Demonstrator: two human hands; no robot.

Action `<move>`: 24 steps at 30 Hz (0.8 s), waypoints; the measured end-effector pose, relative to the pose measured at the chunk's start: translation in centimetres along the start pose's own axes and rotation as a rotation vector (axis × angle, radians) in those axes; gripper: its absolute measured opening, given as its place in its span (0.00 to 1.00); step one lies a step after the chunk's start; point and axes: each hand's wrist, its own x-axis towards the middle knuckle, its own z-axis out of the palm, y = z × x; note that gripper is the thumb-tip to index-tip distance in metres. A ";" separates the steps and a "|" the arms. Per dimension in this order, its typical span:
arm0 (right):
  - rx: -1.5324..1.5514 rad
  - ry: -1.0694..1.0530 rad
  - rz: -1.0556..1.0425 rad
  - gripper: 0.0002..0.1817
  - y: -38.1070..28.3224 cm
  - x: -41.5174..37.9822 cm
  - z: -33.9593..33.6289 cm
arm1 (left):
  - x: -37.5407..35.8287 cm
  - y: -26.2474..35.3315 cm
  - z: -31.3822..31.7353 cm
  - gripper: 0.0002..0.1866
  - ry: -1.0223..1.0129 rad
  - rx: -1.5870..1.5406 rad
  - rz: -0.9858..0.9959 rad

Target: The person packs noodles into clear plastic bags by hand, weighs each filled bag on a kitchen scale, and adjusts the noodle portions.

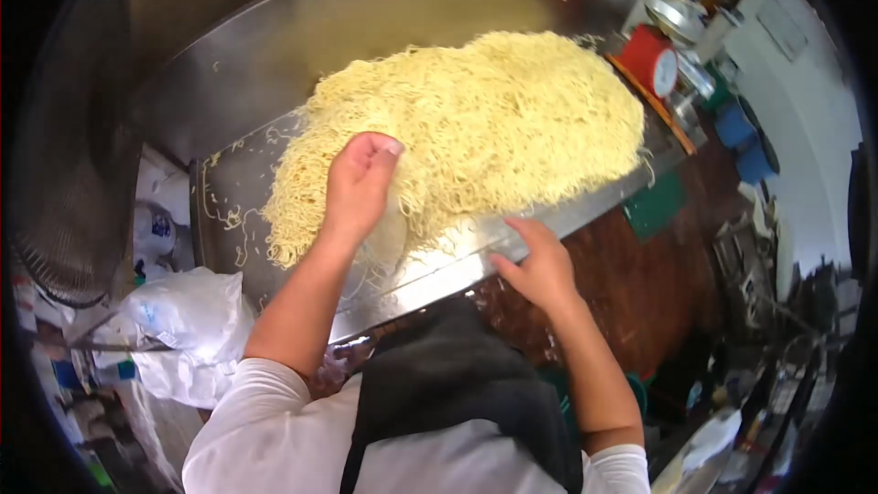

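A large heap of yellow noodles (494, 119) lies spread on a metal worktop (526, 236). My left hand (361, 183) is over the left part of the heap, its fingers curled in and the thumb pressed against them. From it hangs what looks like a clear plastic bag (389, 233), partly hidden behind the wrist. Over the worktop's front edge is my right hand (540, 263), with thumb and fingers apart and nothing in it. Loose noodle strands (229, 215) are scattered at the left end.
A raised metal wall (274, 46) runs behind the noodles. On the right stands a red scale (651, 62), with blue containers (748, 142) beyond it. White plastic bags (187, 316) sit left of my arm, below a large fan (69, 165). The floor (631, 302) is brown.
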 end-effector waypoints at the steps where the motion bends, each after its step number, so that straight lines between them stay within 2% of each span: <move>1: -0.011 -0.065 -0.044 0.34 -0.8 2.3 0.8 | -0.1 0.9 -0.2 0.06 -0.001 -0.005 -0.007; 2: -0.024 -0.130 -0.091 0.39 -1.5 4.6 1.6 | -0.1 1.9 -0.4 0.05 0.001 -0.010 -0.011; 8: -0.208 -0.364 -0.340 0.51 -3.7 13.8 6.7 | -1.0 6.3 -1.2 0.05 0.083 -0.016 -0.046; 12: -0.058 -0.355 -0.432 0.53 -2.4 16.7 9.3 | -3.1 8.8 -1.8 0.05 0.181 0.028 -0.147; 15: 0.139 -0.231 -0.541 0.48 -2.6 18.7 9.1 | -5.6 9.9 -1.8 0.03 0.333 0.033 -0.149; 18: -0.015 -0.220 -0.843 0.40 -4.8 21.1 9.7 | -7.3 11.0 -1.0 0.04 0.460 0.075 -0.114; 21: 0.021 -0.407 -1.062 0.27 -4.7 22.2 13.3 | -9.6 10.8 -2.3 0.05 0.686 0.094 -0.073; 24: 0.024 -0.730 -0.848 0.16 -6.0 23.1 9.3 | -11.9 8.3 -5.1 0.05 0.930 -0.013 -0.067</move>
